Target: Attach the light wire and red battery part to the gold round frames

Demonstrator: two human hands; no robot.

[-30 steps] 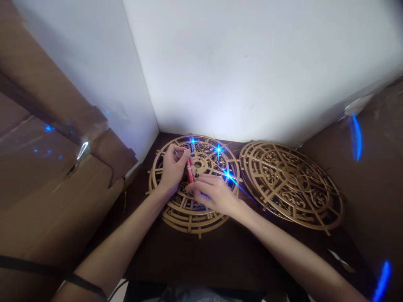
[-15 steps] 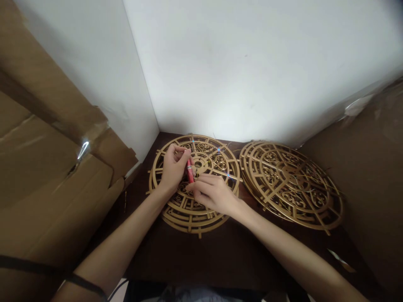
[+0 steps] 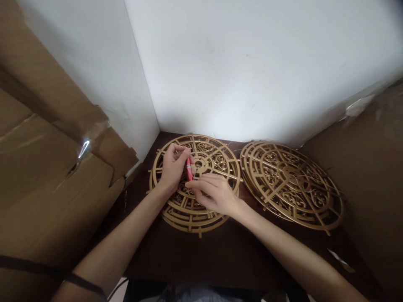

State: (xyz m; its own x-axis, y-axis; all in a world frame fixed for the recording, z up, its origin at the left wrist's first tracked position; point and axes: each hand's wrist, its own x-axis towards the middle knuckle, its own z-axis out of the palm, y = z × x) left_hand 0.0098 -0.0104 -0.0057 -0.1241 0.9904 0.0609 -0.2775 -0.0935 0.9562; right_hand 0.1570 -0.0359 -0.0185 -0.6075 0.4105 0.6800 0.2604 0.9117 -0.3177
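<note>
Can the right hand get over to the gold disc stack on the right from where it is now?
Probably yes. The right hand rests on the left disc stack, and the right disc stack lies just beside it on the dark table, with nothing between them.

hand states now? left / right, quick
Left hand: closed on a small red tube, resting on the left gold disc.
Right hand: fingers curled at the tube's lower end; whether it grips anything cannot be told.

Left hand (image 3: 171, 170) fingers curled, right hand (image 3: 214, 193) pinching, forearms converging
</note>
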